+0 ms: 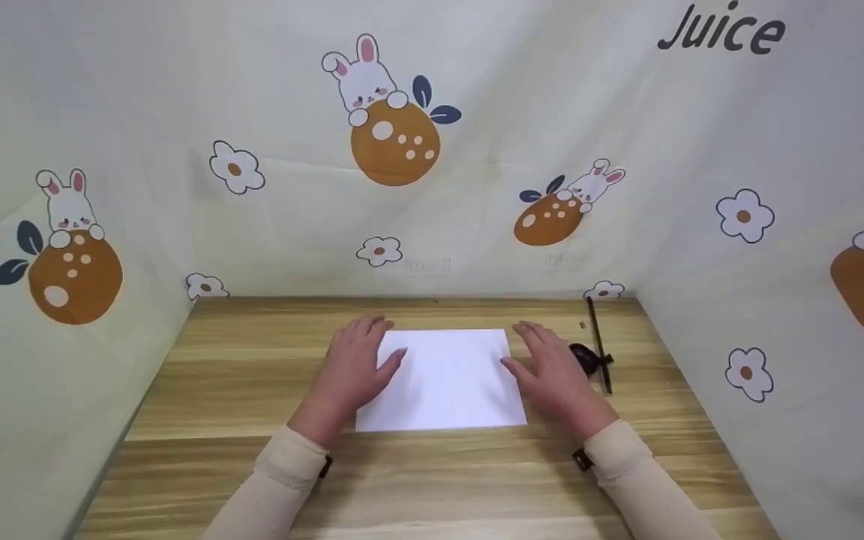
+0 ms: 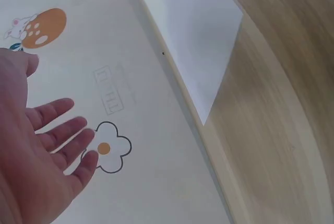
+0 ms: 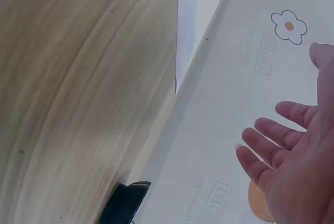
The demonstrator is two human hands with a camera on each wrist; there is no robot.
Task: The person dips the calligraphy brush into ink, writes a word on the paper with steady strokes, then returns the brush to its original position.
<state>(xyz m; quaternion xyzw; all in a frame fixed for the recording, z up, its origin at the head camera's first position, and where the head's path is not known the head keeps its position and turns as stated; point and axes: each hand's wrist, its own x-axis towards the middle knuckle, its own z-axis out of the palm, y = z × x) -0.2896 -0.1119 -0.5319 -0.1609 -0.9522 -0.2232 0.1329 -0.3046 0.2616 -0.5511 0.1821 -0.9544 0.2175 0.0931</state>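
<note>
A white sheet of paper [image 1: 443, 382] lies flat on the wooden table, one long edge towards the person. The left hand [image 1: 355, 369] is at its left edge, fingers spread and relaxed, thumb over the paper. On the other side, the right hand [image 1: 552, 373] is at the right edge with its thumb near the paper's border. Neither hand grips anything; whether they touch the sheet cannot be told. The left wrist view shows the left hand [image 2: 44, 151] with loose fingers, and the paper [image 2: 201, 36] beyond. In the right wrist view the right hand [image 3: 295, 156] looks similar.
A black stand with a thin rod [image 1: 598, 337] and a round base [image 1: 584, 359] lies right of the right hand; its dark edge [image 3: 122, 203] shows in the right wrist view. Patterned cloth [image 1: 289, 225] encloses the wooden table [image 1: 447, 480] at the back and sides.
</note>
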